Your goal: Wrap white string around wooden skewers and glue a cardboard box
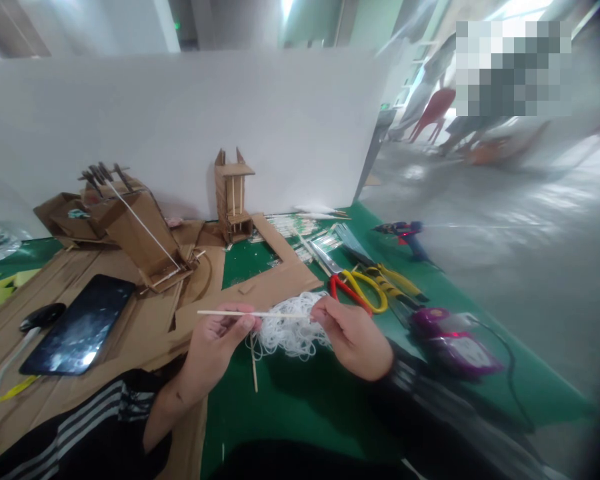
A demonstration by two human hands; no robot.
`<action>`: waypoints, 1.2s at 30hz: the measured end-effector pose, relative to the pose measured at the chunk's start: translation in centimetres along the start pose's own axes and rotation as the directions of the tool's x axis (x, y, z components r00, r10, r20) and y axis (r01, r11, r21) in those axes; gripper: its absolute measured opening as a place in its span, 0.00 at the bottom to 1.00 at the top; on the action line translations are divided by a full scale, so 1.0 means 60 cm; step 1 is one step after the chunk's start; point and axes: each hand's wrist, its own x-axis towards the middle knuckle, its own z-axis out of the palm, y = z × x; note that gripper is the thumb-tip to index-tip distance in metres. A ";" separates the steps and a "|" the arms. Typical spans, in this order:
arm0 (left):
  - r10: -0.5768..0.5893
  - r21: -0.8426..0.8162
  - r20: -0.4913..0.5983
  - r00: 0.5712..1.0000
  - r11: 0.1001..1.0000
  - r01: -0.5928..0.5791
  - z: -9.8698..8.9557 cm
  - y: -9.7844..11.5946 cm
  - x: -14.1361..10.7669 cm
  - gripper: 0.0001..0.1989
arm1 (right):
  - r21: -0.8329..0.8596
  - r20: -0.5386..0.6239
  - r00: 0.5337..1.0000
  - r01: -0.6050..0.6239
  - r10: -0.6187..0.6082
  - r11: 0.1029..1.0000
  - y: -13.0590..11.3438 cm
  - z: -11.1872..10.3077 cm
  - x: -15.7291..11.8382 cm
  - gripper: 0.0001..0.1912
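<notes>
A thin pale wooden stick (pixel 280 315) lies level between my two hands. My left hand (pixel 217 340) pinches it between thumb and fingers, with one end sticking out to the left. At its right end, my right hand (pixel 353 333) is closed with the fingertips together; whether a strand of string is also in them I cannot make out. Just below and behind the stick is a tangled heap of white string (pixel 295 343) on the green table. A second wooden stick (pixel 255 370) lies under my left hand, pointing towards me.
Scissors (pixel 360 291), pliers (pixel 400 283), a purple device with a cable (pixel 455 343) and a glue gun (pixel 405 235) lie on the right. Cardboard models (pixel 137 227) stand on cardboard sheets to the left, near a phone (pixel 80 327). A white panel (pixel 180 127) stands behind.
</notes>
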 end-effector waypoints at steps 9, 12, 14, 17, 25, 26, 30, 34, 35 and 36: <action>0.022 0.035 0.009 1.000 0.999 -0.023 -0.001 0.002 0.000 0.09 | 0.004 -0.024 1.000 -0.013 0.013 1.000 -0.001 -0.001 0.000 0.10; 0.031 0.032 0.008 0.999 0.999 -0.031 -0.001 0.001 0.000 0.09 | 0.003 -0.057 0.998 -0.035 0.035 0.999 -0.002 -0.002 0.000 0.10; 0.038 0.027 -0.007 0.999 0.999 -0.038 -0.002 0.001 0.000 0.09 | 0.041 -0.062 0.997 -0.050 0.052 0.998 -0.003 -0.002 0.000 0.08; 0.027 0.026 -0.015 1.000 0.999 -0.026 -0.002 0.001 0.001 0.09 | 0.028 -0.051 0.999 -0.014 0.016 0.999 -0.002 -0.002 0.000 0.08; 0.055 0.012 -0.016 0.998 0.998 -0.055 -0.004 -0.001 0.003 0.09 | 0.045 -0.035 0.999 -0.035 0.037 0.998 0.000 -0.002 -0.001 0.06; 0.054 0.011 -0.018 0.998 0.998 -0.054 -0.004 -0.001 0.003 0.09 | 0.030 -0.034 0.999 -0.025 0.026 0.999 0.000 -0.002 -0.001 0.07; 0.050 -0.003 -0.016 0.999 0.999 -0.050 -0.005 -0.003 0.004 0.08 | -0.013 -0.035 0.999 -0.038 0.038 0.999 0.002 -0.003 0.000 0.11; 0.056 -0.021 -0.025 0.998 0.998 -0.056 -0.005 -0.001 0.004 0.08 | 0.053 0.002 0.998 -0.059 0.059 0.997 0.000 -0.005 0.000 0.07; 0.055 -0.016 -0.026 0.998 0.998 -0.056 -0.004 0.000 0.004 0.09 | 0.050 0.007 0.999 -0.045 0.045 0.998 0.000 -0.005 0.000 0.06; 0.055 -0.009 -0.029 0.998 0.998 -0.055 -0.004 0.001 0.004 0.09 | 0.034 0.008 1.000 -0.030 0.029 0.999 0.000 -0.005 0.000 0.07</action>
